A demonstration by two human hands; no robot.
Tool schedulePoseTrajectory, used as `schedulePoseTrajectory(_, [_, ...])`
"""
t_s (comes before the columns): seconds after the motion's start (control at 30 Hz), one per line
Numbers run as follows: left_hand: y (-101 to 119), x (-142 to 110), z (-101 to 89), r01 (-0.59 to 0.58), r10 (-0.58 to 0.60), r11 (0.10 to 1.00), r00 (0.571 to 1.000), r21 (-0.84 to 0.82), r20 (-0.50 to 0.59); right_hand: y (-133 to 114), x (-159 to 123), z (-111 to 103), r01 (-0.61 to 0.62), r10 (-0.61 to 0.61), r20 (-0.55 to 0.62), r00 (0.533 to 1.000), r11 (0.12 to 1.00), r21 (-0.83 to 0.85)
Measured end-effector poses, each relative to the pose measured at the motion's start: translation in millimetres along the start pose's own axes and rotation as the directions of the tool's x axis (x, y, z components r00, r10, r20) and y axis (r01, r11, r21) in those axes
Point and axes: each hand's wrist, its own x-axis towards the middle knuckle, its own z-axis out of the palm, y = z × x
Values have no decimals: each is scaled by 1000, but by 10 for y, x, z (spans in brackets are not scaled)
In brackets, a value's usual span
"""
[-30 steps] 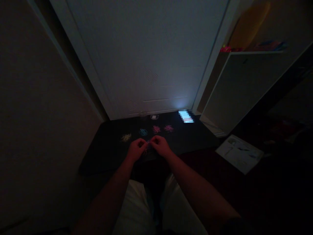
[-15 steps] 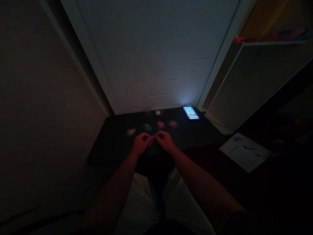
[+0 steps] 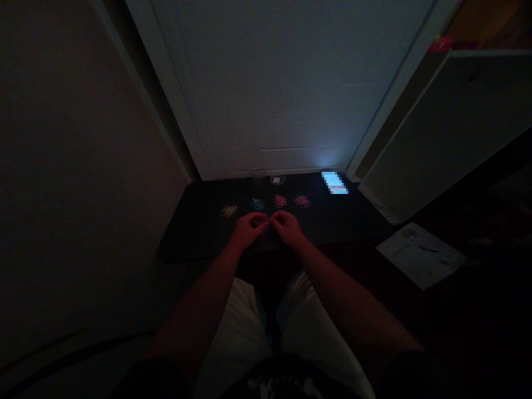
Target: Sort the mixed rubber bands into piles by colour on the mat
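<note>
My left hand point(image 3: 248, 229) and my right hand point(image 3: 287, 228) meet over the front of a low dark table point(image 3: 199, 235). Fingers and thumb are pinched on both hands, almost touching. Whatever is between them is too small and dim to make out. Beneath the fingertips lies a partly covered cluster of thin reddish pieces point(image 3: 262, 236). Beyond my hands sit small piles of thin sticks: a pale pile point(image 3: 229, 210), a blue pile point(image 3: 257, 204), a reddish-pink pile point(image 3: 280, 200) and a purplish-pink pile point(image 3: 302, 201).
A lit phone-like screen point(image 3: 334, 183) glows at the table's back right. Near the back edge are a round clear dish point(image 3: 277, 180) with a white label and a faint clear container point(image 3: 258, 176). A pale door point(image 3: 291, 61) stands behind. Right of the table lies a printed sheet point(image 3: 419, 257).
The view has tilted and shifted, so the table sits slightly higher and further right. My hands remain pinched close together over the reddish pieces; the piles look unchanged.
</note>
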Motion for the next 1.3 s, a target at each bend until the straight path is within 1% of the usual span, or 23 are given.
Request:
schedulePoseTrajectory(0.13, [3,2,5,16,-17,1000,1000,15,18,-15,-17,0,15,-15,13,1000,999,-37])
schedulePoseTrajectory(0.23, [2,9,4,13,-13,999,1000,32,12,-36,-27,-2,22,-21,17,1000,998,-65])
schedulePoseTrajectory(0.47, [0,11,1,12,-10,998,1000,64,-25,-36,-21,-5,43,-42,11,999,997,-60])
schedulePoseTrajectory(0.8, [-23,11,1,22,-20,1000,998,21,-60,18,-5,-6,31,-31,5,1000,998,-60])
schedulePoseTrajectory(1.1, [1,8,0,48,-46,998,997,39,-58,-30,-16,-7,27,-28,-1,1000,995,-94])
schedulePoseTrajectory(1.3, [2,8,-6,44,-41,998,997,43,-65,-15,-16,-1,26,-26,9,1000,998,-64])
